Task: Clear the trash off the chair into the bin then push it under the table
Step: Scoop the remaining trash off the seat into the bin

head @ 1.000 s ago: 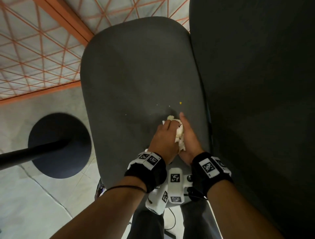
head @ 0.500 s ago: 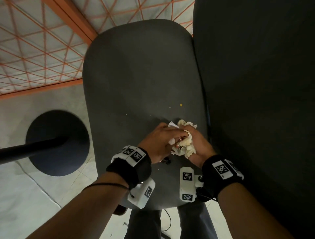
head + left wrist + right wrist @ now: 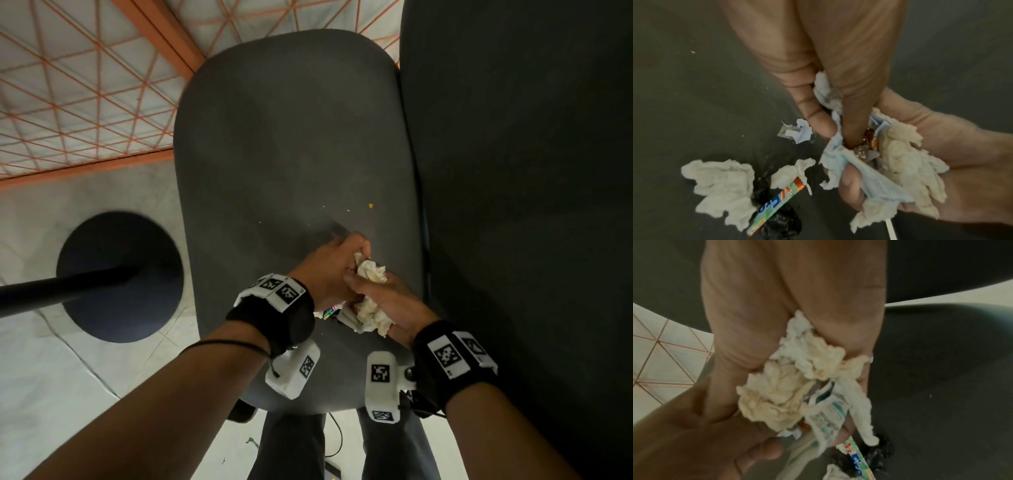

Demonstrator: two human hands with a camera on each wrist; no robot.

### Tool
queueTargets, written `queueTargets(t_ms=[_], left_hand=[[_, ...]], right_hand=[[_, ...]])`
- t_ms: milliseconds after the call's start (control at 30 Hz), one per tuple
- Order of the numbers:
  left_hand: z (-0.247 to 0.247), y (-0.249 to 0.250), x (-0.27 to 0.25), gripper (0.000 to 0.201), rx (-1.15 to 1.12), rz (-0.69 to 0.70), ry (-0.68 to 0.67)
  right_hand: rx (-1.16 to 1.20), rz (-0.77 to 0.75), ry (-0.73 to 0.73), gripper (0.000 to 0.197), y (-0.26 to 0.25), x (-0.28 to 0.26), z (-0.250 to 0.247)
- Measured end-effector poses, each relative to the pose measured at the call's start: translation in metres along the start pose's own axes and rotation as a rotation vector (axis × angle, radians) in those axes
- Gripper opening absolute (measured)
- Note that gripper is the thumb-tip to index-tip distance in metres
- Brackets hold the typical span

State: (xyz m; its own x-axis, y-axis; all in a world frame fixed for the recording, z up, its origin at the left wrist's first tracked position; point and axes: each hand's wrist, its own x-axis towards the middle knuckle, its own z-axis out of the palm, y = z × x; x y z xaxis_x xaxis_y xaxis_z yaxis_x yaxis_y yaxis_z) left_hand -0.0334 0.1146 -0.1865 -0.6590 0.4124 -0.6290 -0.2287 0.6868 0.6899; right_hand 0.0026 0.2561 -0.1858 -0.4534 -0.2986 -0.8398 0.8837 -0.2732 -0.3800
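**Gathering chair trash into a cupped right hand**

Step in hand, by the look of it: scooping loose trash off the chair seat [image 3: 291,144] into one handful. The right hand [image 3: 394,305] lies palm-up near the seat's front right edge, fingers loosely cupped around a wad of crumpled tissue [image 3: 777,395] and a white-green wrapper [image 3: 828,412]. The left hand [image 3: 329,270] is above it, fingers pointing down and pressing the wad into the right palm; whether it pinches anything is unclear.

Still on the seat, just beside the hands toward the front edge: a loose tissue [image 3: 721,188], a striped candy wrapper [image 3: 777,206] lying on a crumpled black plastic [image 3: 781,227], and a small blue-white scrap [image 3: 797,133]. Crumbs, one yellow [image 3: 371,205], lie further toward the seat's back edge.

To do it well, probably: keep the right palm level and close the fingers before lifting, since the tissue is light and overhangs the palm. The left hand should sweep the leftover pieces toward the palm rather than pick them one by one. The crumbs need a separate brush-off. The bin is not in view. The chair is not yet pushed in.
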Motion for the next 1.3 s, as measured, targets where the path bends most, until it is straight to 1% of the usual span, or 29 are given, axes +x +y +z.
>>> queueTargets(t_ms=[33,67,167,200,233,267,300,333,367,400,433,500,600,700,767,833,900,967,1033,1100,1166,1233,1300], left_hand=[[0.002,-0.002,-0.002,0.057,-0.034,0.002,0.003],[0.003,-0.004,-0.005,0.061,-0.079,0.006,0.013],[0.003,-0.012,-0.016,0.073,-0.31,0.049,0.054],[0.001,-0.016,-0.021,0.073,-0.387,0.05,0.08],[0.001,-0.022,-0.027,0.069,-0.426,0.029,0.129],[0.002,-0.029,-0.032,0.062,-0.391,-0.005,0.212],[0.005,-0.038,-0.037,0.056,-0.278,-0.054,0.309],[0.008,-0.047,-0.042,0.054,-0.134,-0.128,0.376],[0.013,-0.054,-0.046,0.054,-0.01,-0.225,0.4],[0.02,-0.058,-0.05,0.058,0.062,-0.324,0.385],[0.028,-0.061,-0.053,0.063,0.089,-0.403,0.356],[0.043,-0.061,-0.054,0.073,0.114,-0.453,0.329],[0.055,-0.055,-0.049,0.081,0.113,-0.429,0.331],[0.063,-0.043,-0.037,0.084,0.157,-0.337,0.249],[0.068,-0.038,-0.032,0.081,0.228,-0.274,0.203],[0.071,-0.04,-0.03,0.071,0.262,-0.256,0.193],[0.072,-0.044,-0.03,0.049,0.275,-0.213,0.207],[0.07,-0.048,-0.03,0.029,0.277,-0.166,0.204],[0.063,-0.05,-0.028,0.019,0.233,-0.17,0.201],[0.051,-0.047,-0.027,0.014,0.14,-0.18,0.249],[0.038,-0.04,-0.023,0.014,0.075,-0.156,0.315],[0.026,-0.034,-0.012,0.013,0.052,-0.108,0.399],[0.017,-0.028,0.004,0.013,0.054,-0.064,0.484]], right_hand=[[-0.018,0.0,0.003,0.026,0.0,0.0,0.001],[-0.023,0.0,0.008,0.026,-0.001,0.0,0.001],[0.006,-0.02,0.019,0.032,-0.001,0.002,0.004],[0.009,-0.036,0.045,0.032,0.0,0.003,0.005],[0.006,-0.051,0.094,0.032,0.001,0.005,0.004],[-0.008,-0.063,0.156,0.032,0.003,0.007,0.002],[-0.034,-0.076,0.218,0.033,0.004,0.009,-0.001],[-0.079,-0.092,0.272,0.034,0.005,0.01,-0.005],[-0.132,-0.112,0.315,0.034,0.006,0.01,-0.008],[-0.181,-0.127,0.349,0.034,0.006,0.009,-0.011],[-0.221,-0.139,0.375,0.034,0.008,0.007,-0.014],[-0.295,-0.149,0.422,0.033,0.013,0.003,-0.02],[-0.511,-0.167,0.511,0.028,0.024,-0.001,-0.029],[-0.751,-0.174,0.621,0.029,0.039,0.0,-0.039],[-0.853,-0.161,0.67,0.032,0.049,0.001,-0.041],[-0.94,-0.17,0.695,0.036,0.056,0.001,-0.038],[-1.053,-0.194,0.687,0.042,0.059,0.003,-0.035],[-1.152,-0.16,0.663,0.049,0.058,0.003,-0.03],[-1.183,-0.119,0.681,0.053,0.056,0.005,-0.028],[-1.179,-0.114,0.686,0.056,0.057,0.006,-0.029],[-1.159,-0.128,0.678,0.055,0.059,0.007,-0.031],[-1.144,-0.148,0.673,0.054,0.06,0.007,-0.032],[-1.126,-0.137,0.672,0.06,0.058,0.008,-0.032]])
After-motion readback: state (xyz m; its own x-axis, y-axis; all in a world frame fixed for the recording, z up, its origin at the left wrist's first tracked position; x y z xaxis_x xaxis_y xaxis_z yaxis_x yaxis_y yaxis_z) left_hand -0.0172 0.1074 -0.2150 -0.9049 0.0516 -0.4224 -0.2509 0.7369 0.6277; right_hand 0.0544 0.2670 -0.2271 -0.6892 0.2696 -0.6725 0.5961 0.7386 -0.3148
